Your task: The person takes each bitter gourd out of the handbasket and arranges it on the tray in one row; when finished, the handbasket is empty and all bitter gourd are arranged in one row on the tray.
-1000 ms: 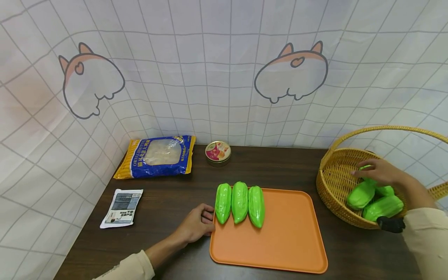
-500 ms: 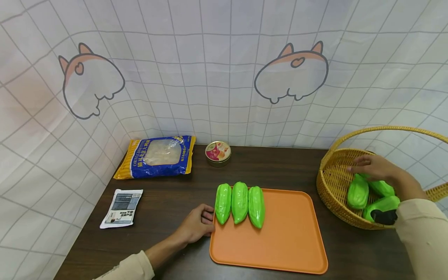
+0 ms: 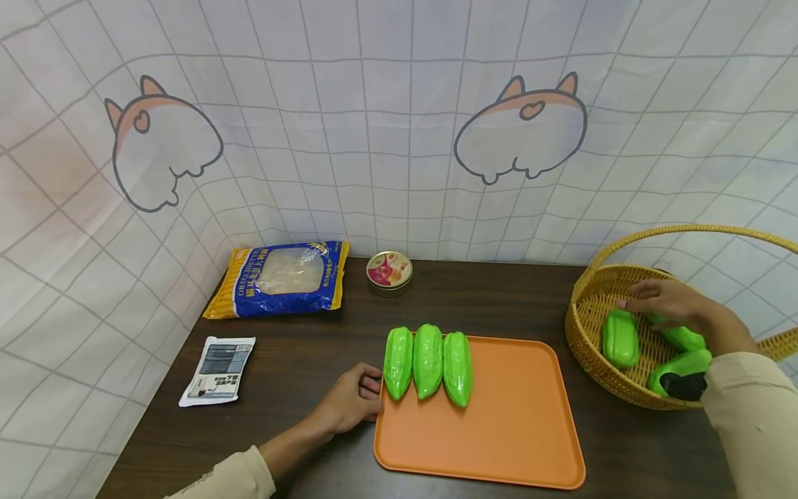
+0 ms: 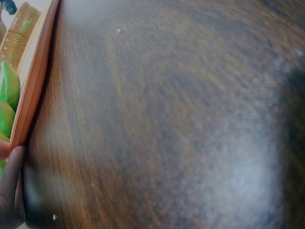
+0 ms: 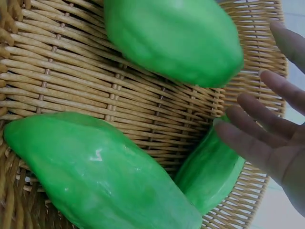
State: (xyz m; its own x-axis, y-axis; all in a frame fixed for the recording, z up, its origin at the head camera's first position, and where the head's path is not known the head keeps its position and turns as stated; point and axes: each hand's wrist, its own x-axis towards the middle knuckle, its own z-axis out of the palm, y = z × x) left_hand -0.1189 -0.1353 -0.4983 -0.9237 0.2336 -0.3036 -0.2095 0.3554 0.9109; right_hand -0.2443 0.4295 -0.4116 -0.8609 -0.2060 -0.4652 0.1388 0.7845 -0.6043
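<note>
Head view: left hand is gripping the tray; right hand, fingers loosely parted, is hovering over gourds in the basket.

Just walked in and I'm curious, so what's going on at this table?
A person is working with both hands. The left hand holds the orange tray at its left edge, near three glossy green gourd-shaped pieces lying side by side. The right hand reaches into the wicker basket, fingers spread and nothing in its grip. Three matching green pieces show there; I can't tell whether it touches any.
</note>
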